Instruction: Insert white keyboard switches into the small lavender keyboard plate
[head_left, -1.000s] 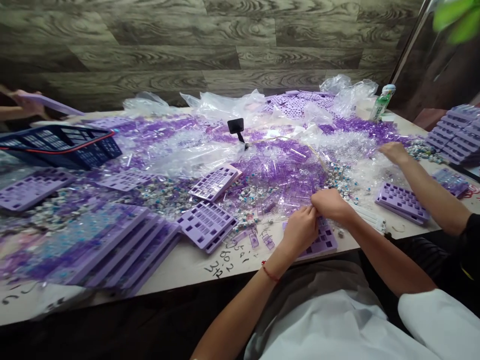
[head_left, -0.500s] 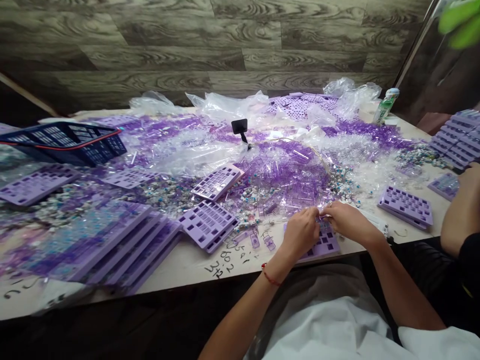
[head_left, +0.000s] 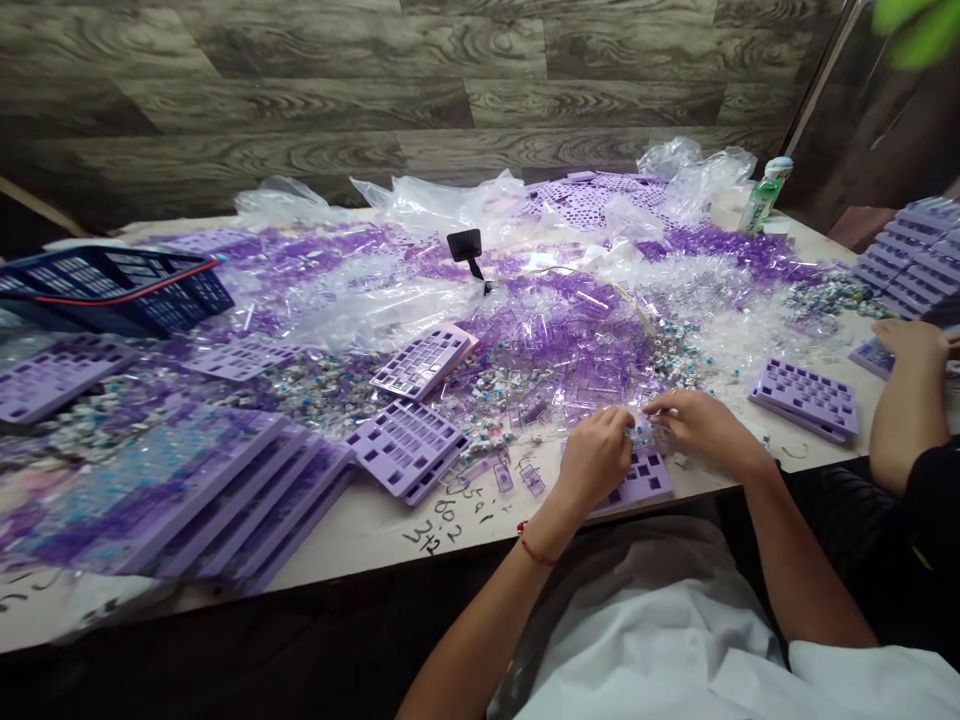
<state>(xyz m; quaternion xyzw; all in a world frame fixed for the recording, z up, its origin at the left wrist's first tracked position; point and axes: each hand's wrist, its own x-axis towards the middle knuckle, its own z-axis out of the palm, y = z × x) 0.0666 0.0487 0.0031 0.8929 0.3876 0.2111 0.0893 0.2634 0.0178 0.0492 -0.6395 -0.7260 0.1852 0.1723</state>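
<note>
A purple panel with rows of square holes [head_left: 643,480] lies at the table's front edge, partly covered by my hands. Over its left side is my left hand [head_left: 598,452], its fingers bent and pinched together; whatever they grip is too small to name. My right hand [head_left: 697,430] hovers at the panel's far right corner with thumb and fingertips drawn close, and what is between them cannot be made out. Small clear and blue-white parts show on the panel between the hands. Loose clear purple pieces [head_left: 531,478] rest left of my left hand.
Stacked purple panels [head_left: 409,445] stand to the left, with larger film-covered stacks [head_left: 225,500] beyond. A dark blue basket [head_left: 112,290], a black phone-holder-like stand [head_left: 465,246], a heap of purple parts [head_left: 570,330] and a green bottle [head_left: 765,195] are farther back. A co-worker's hand [head_left: 911,345] is at right.
My right hand has drawn slightly away from my left, and its fingertips have parted from the left ones. The co-worker's hand has shifted left. The whole view has moved a little.
</note>
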